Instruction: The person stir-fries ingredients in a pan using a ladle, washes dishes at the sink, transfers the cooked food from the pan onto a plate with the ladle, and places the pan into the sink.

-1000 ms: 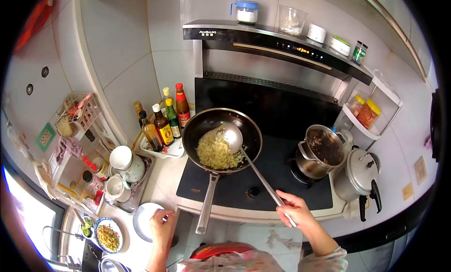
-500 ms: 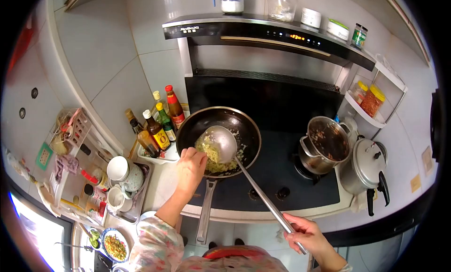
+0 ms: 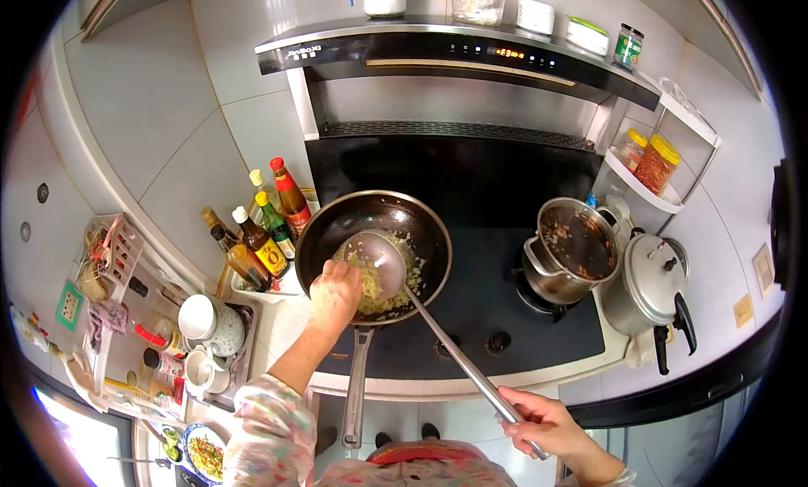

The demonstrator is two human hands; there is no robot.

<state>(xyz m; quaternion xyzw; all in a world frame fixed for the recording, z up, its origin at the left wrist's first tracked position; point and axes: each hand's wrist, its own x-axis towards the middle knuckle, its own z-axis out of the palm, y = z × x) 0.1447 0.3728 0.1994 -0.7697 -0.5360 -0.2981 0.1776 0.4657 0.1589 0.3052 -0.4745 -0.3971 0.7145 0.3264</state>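
A dark wok sits on the left of the black stove, its long metal handle pointing toward me. Pale chopped bits, perhaps garlic or onion, lie in it. The bowl of a steel ladle rests tilted among them. My right hand grips the far end of the ladle's handle, well in front of the stove. Over the wok's near-left rim is my left hand, close beside the ladle bowl. Its fingers are curled together, and whatever they may hold is hidden.
Right of the wok stand a steel pot with dark residue and a pressure cooker. Sauce bottles crowd the left side in a tray. Stacked bowls and a plate of chopped food are further left. The range hood hangs above.
The whole view has shifted a little to the right. My left hand has come slightly further over the wok, its fingers more curled. My right hand keeps its hold on the ladle.
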